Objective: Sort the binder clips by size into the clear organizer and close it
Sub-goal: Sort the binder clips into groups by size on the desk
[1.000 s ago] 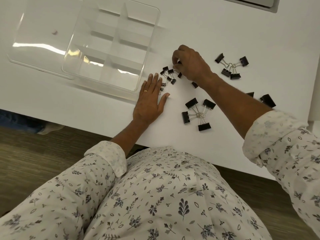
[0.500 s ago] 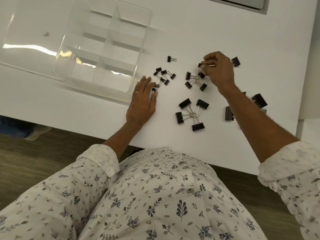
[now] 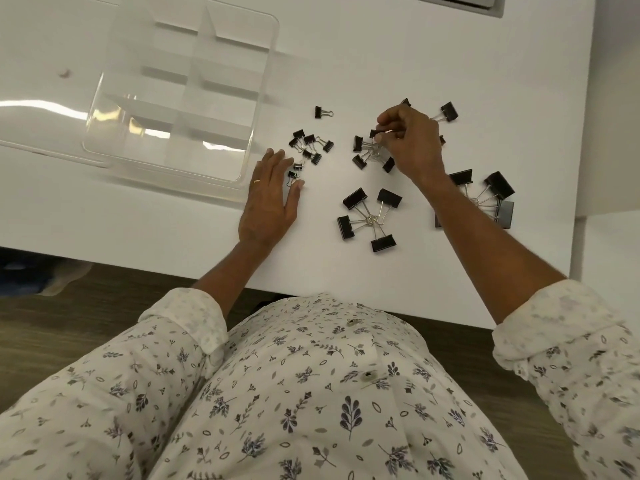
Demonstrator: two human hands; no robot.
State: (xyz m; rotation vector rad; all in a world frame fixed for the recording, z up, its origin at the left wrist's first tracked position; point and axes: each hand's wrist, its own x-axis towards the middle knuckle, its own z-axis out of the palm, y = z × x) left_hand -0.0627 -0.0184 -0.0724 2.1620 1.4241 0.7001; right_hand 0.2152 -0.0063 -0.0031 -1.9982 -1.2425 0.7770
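Note:
The clear organizer lies open on the white table at the left, its divided compartments holding nothing. Black binder clips lie in groups to its right: a cluster of small clips, one lone small clip, a linked bunch of medium clips, a linked bunch of larger clips, and the largest clips at the right. My left hand rests flat beside the small clips, fingers apart. My right hand pinches one clip of the medium bunch.
The organizer's clear lid lies flat to the left of the tray. Another clip lies beyond my right hand. The table's front edge runs just past my wrists, and its right edge is near the largest clips.
My right hand went from the small clips rightward to the medium bunch and now pinches one of its clips. My left hand has stayed flat in place.

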